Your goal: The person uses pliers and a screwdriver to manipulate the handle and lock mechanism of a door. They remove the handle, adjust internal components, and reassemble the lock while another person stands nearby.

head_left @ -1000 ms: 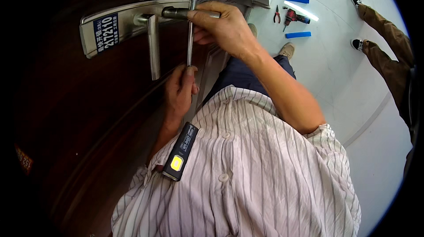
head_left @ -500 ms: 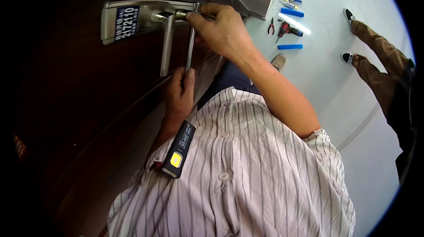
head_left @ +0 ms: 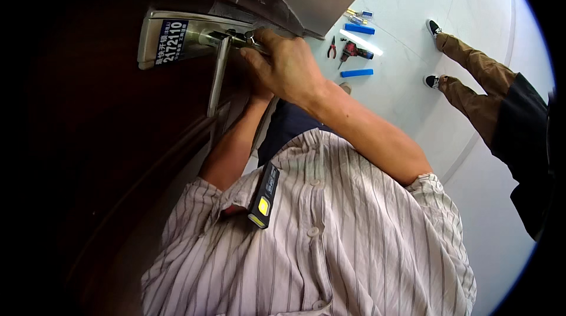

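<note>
Brushed-metal lever handle (head_left: 216, 78) hung pointing down from the long lock plate (head_left: 154, 33) on the dark wooden door (head_left: 88, 139), just left of the knuckles. Judged rigid, fairly heavy and smooth enough to slip under a sweaty palm; not fragile, though probably free to swing on its spindle. Best taken at the thick neck beside the plate, where a grip would turn it least, rather than at the thin free end.

Right hand (head_left: 289, 68) reached up and across the chest, wrist bent, fingers curled tight about the handle's neck, thumb underneath. Small glint of metal above the fingertips; impossible to tell whether it was a tool or part of the lock. Left forearm (head_left: 233, 148) raised steeply under the right wrist; left hand hidden behind it, so grip not to be told.

Black torch (head_left: 264, 196) with a yellow end clipped to the striped shirt (head_left: 354, 245), well below the fingers. Beyond them, on the pale floor (head_left: 413, 27), pliers (head_left: 332, 48), a red drill (head_left: 354, 52) and blue bars (head_left: 359, 29); another person's legs (head_left: 471, 74) farther off.
</note>
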`<state>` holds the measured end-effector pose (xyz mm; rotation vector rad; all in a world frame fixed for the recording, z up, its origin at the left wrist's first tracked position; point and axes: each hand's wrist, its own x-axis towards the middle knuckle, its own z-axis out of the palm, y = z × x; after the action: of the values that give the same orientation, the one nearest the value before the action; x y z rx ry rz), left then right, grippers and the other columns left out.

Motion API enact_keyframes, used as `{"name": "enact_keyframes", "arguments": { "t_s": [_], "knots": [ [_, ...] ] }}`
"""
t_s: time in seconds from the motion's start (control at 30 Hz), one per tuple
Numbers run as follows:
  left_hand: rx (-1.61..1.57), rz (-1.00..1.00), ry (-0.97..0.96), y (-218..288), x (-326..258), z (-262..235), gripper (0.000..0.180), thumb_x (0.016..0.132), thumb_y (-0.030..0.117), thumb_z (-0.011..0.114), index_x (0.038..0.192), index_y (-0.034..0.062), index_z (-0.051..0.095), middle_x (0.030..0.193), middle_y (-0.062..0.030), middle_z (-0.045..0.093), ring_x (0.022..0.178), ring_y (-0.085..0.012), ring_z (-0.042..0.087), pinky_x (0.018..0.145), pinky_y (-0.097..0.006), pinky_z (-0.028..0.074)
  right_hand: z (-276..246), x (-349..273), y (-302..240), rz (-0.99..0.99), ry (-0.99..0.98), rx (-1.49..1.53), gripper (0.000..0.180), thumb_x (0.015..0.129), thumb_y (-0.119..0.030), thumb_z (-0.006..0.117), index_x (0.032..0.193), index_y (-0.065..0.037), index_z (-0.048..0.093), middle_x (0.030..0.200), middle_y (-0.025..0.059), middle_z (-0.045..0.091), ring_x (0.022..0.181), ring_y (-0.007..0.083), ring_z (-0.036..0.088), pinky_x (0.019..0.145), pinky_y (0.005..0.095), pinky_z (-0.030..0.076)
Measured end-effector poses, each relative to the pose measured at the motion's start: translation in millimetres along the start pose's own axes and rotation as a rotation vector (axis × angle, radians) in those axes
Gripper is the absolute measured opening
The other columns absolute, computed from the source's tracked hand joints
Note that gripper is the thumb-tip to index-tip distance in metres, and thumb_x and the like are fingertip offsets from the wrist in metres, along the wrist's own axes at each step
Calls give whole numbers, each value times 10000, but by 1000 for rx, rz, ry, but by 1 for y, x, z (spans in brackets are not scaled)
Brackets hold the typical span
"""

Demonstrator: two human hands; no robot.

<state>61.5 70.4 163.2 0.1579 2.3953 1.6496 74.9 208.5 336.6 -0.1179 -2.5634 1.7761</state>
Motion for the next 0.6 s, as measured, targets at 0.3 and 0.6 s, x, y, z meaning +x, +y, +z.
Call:
{"name": "enact_keyframes", "arguments": {
  "t_s": [0.3,0.6],
  "knots": [
    [-6,-28,-90,-11,-47,-15,395,952,285,530,718,-32,558,563,-141,540,552,-201,559,519,-381,402,-7,21,-21,64,-135,-220,354,903,-299,597,871,52,629,712,258,651,743,434,660,699,471,527],
    [-66,6,120,12,-26,12,444,942,282,537,669,-67,561,535,-163,524,566,-154,520,552,-376,407,-21,33,-36,91,-334,-407,354,867,-264,605,901,86,648,809,306,646,802,432,652,720,459,510]
  ]
}}
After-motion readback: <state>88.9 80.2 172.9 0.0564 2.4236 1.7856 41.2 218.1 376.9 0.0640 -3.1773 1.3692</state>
